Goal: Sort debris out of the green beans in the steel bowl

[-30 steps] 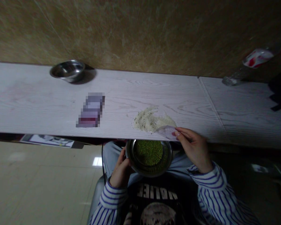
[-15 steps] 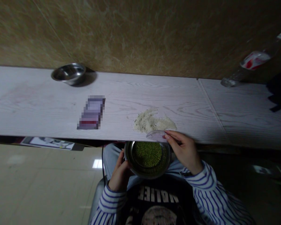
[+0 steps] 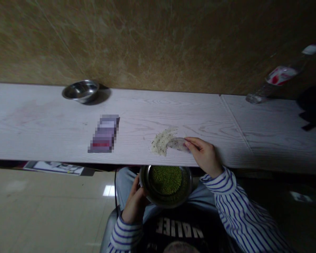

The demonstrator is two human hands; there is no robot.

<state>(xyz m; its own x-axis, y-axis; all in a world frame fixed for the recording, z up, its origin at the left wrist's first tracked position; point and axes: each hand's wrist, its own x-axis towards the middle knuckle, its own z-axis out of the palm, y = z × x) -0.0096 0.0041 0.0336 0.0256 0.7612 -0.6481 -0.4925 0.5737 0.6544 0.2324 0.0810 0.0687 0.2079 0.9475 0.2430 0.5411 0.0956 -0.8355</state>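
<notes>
A marbled brown wall (image 3: 147,42) backs a long, pale wood-grained table (image 3: 37,130). Toward its right end a clear bottle (image 3: 281,75) with a red-and-white label stands, leaning in this view. Below the table's front edge, over the person's lap, is a large steel bowl (image 3: 172,202) with small green beans (image 3: 165,179) in it; the left hand (image 3: 134,206) grasps it, fingers closed on its left side. A smaller steel bowl (image 3: 80,92) rests near the wall, left of centre, and a flat, pixelated rectangle (image 3: 104,134) lies in front of it. Nearer the right hand (image 3: 205,156) is a pile of white grains (image 3: 160,142) flecked with dark specks. That hand's fingers pinch a thin translucent disc (image 3: 177,143) by its right side — its left edge meets the pile.
</notes>
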